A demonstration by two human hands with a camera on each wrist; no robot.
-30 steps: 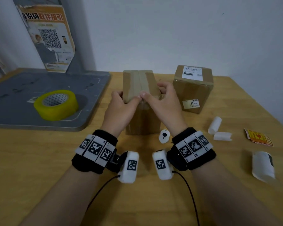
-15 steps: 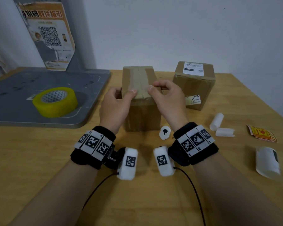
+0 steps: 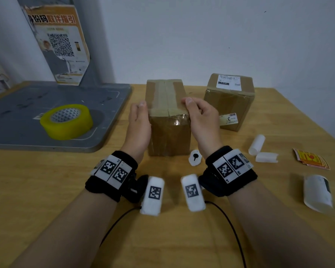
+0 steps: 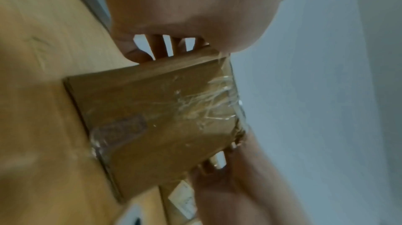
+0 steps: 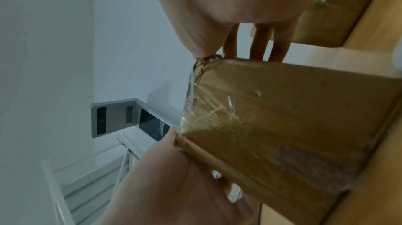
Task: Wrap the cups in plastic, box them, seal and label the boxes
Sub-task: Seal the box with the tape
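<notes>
A brown cardboard box stands upright mid-table, with clear tape along its top seam and down its front. My left hand lies against the box's left side, thumb at the top front corner. My right hand lies against the right side, thumb on the top right corner. In the left wrist view the fingers lie straight along the box. In the right wrist view the fingers reach past the taped box. The cups are not visible.
A second sealed box with a white label stands behind and to the right. A yellow tape roll sits on a grey mat at left. On the right lie small white rolls, red-yellow stickers and a white label roll.
Both hands slid apart from the middle of the box's top front edge to its left and right corners. The box has stayed in place.
</notes>
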